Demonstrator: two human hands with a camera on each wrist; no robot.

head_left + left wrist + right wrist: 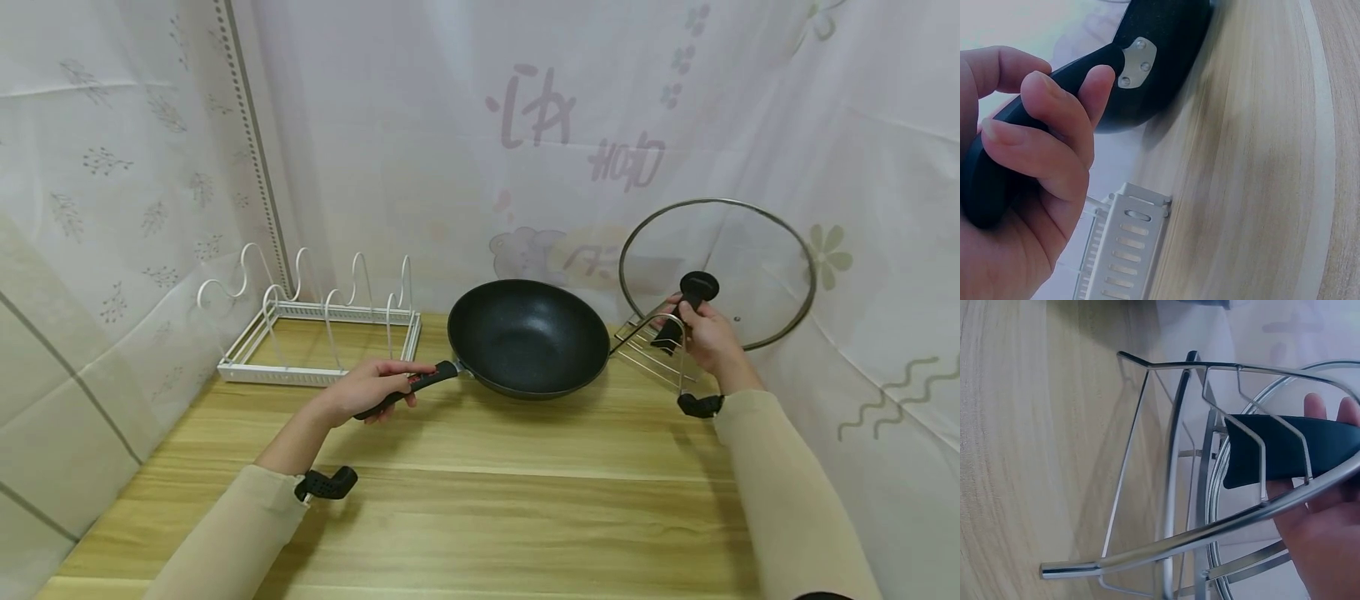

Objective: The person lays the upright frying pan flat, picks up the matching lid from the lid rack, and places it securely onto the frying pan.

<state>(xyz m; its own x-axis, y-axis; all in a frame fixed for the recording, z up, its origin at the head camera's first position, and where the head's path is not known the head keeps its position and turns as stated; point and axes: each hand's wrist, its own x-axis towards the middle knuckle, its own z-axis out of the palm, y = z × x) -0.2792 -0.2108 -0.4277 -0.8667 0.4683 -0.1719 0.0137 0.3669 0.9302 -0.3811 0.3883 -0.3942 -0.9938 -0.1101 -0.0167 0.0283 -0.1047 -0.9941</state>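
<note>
My left hand (375, 387) grips the black handle (438, 375) of a dark wok (528, 333). In the left wrist view the fingers curl round this handle, near a riveted metal plate (1139, 62). I cannot tell whether the wok's base touches the table. On the right, my right hand (708, 337) holds the black handle (699, 287) of a glass lid (757, 258), which stands nearly upright. The lid is at a shiny metal wire stand (1175, 469). In the right wrist view, the stand's wires partly hide the lid handle and the fingers.
A white wire rack (277, 375) with several curved dividers stands at the back left of the wood-grain table (480, 517). Printed curtain-like sheets (420, 150) hang behind and on both sides. A black strap-on device (330, 483) is on each wrist.
</note>
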